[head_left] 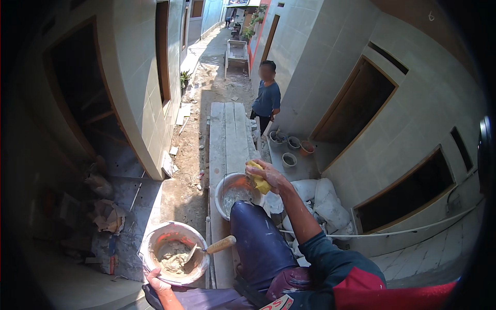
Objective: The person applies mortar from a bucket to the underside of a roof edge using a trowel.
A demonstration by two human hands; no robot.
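In my right hand is a yellow sponge, held above a second bucket with greyish contents. That bucket stands on the plank platform, partly hidden by my knee. My left hand grips the near rim of a whitish, smeared bucket at the lower left. Thick beige paste lies in it. A trowel leans in the paste, its wooden handle sticking out over the right rim.
Long planks stretch ahead above a littered alley. A person in a blue shirt stands beyond their right side. White sacks and several small pots are on the right. A pale pipe crosses at lower right.
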